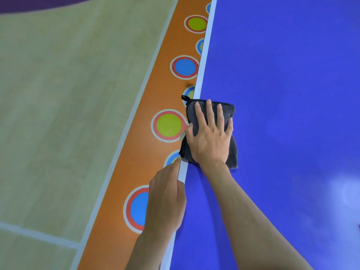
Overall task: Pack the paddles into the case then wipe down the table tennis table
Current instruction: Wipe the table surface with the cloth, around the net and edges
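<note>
A folded dark grey cloth [230,114] with a small black loop lies on the blue table tennis table [282,75], at its white left edge line. My right hand [211,135] presses flat on the cloth with the fingers spread and straight. My left hand [167,199] rests against the table's side edge, nearer to me than the cloth, with its fingers extended along the rim. No paddles or case are in view.
Left of the table runs an orange floor band [136,172] with coloured circles, then pale wood-look flooring [68,94] with white lines. The table's white border [202,61] marks its left edge. The blue top stretches to the right.
</note>
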